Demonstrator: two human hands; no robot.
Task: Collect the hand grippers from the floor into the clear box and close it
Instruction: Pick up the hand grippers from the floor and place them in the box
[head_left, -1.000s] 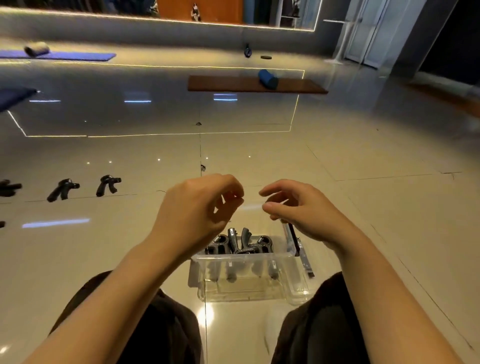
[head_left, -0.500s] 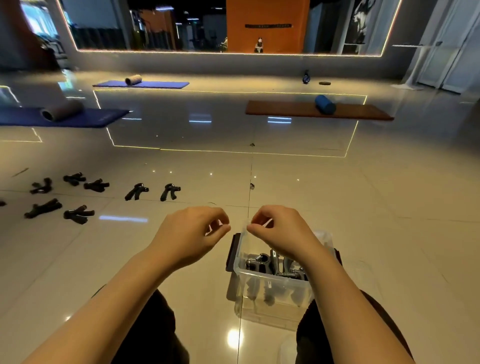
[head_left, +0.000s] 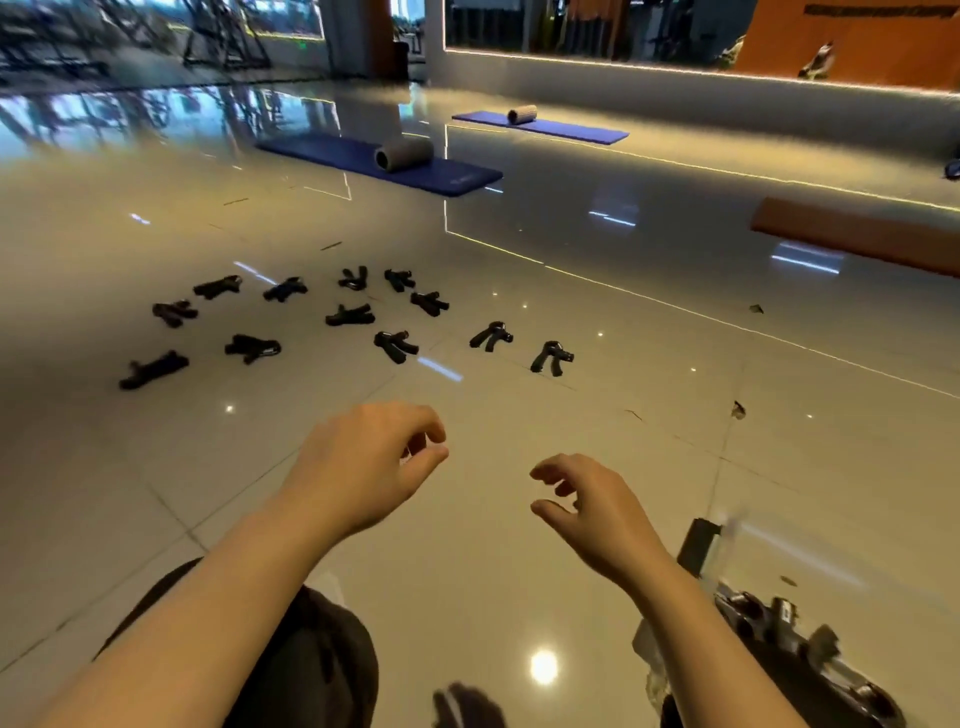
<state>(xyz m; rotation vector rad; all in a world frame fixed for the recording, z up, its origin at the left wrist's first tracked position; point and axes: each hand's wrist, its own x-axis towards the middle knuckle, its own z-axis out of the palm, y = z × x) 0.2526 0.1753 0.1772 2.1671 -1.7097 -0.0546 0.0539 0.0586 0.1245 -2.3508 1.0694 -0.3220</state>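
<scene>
Several black hand grippers (head_left: 551, 357) lie scattered on the glossy tiled floor ahead and to the left. The clear box (head_left: 737, 582) sits at the lower right, blurred, with several grippers inside it and a black latch on its near-left side. My left hand (head_left: 363, 467) hovers over the floor with loosely curled fingers and holds nothing. My right hand (head_left: 592, 509) hovers just left of the box, fingers relaxed and empty.
Two blue mats (head_left: 384, 166) with rolled grey foam rollers lie further back. A brown mat (head_left: 852, 239) is at the right. My dark-clad knees (head_left: 291, 665) fill the bottom of the view. A raised ledge with a light strip (head_left: 675, 73) runs along the back.
The view has swung left, so the box moved from the centre to the lower right. Both hands have left the box rim and drifted apart over the floor.
</scene>
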